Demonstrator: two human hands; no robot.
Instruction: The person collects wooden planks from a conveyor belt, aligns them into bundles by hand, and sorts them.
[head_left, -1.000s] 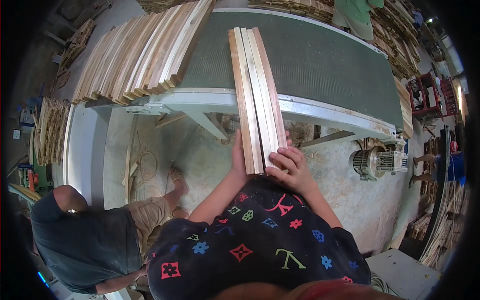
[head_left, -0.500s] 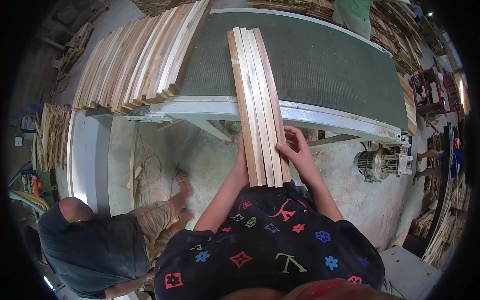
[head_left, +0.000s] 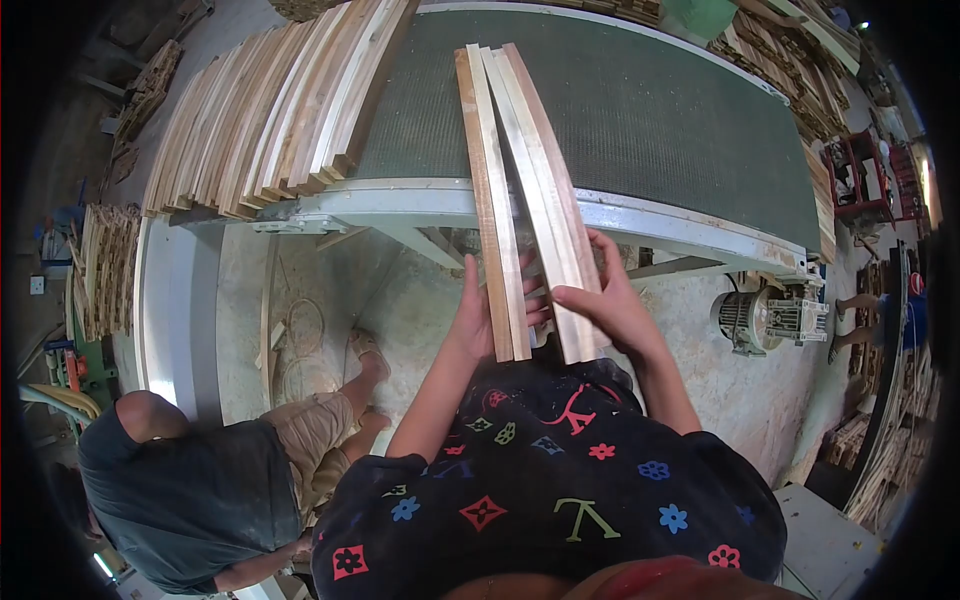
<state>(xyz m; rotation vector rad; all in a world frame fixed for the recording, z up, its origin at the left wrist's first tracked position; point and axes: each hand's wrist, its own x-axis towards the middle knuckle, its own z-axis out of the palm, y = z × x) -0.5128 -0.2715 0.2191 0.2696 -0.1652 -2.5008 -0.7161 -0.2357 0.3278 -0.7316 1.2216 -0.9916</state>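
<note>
A: Where're the wood strips (head_left: 548,200) held?
B: Partly over conveyor (head_left: 680,130), w/ near ends in front of it. R pair (head_left: 556,240)'s clamped in R hand (head_left: 612,302); L pair (head_left: 490,200)'s propped on spread L hand (head_left: 476,318).

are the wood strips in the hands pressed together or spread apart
Spread apart at the near end: a gap between the left strips and the right strips widens toward the person.

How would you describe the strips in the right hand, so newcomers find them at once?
Find the wide green belt. Before its near edge, the right hand grasps wooden strips. A gap, widest at the near end, parts them from the other strips over the left hand.
</note>
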